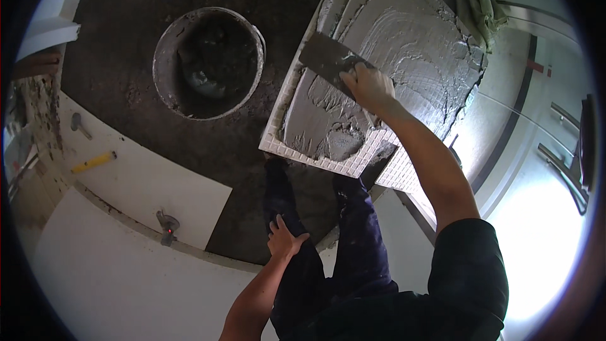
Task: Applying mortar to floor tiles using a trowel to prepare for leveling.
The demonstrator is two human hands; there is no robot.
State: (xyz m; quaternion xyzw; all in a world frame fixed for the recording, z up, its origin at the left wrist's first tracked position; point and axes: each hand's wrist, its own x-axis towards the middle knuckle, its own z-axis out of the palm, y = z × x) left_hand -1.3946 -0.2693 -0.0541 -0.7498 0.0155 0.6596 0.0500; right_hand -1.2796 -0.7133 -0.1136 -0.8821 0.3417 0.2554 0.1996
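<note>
right hand: fingers clamped on a flat rectangular grey metal trowel, set over wet grey mortar near the left edge of a white grid-backed tile. left hand: fingers apart, on the dark-trousered left leg. a round, mortar-smeared bucket stands farther left.

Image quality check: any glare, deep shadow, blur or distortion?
Head view throughout: glare burns out part of the white surface at lower right; inside the bucket is deep shadow; grey mortar shines in patches; corners go black, edges bend; right hand and trowel show no strong blur.
</note>
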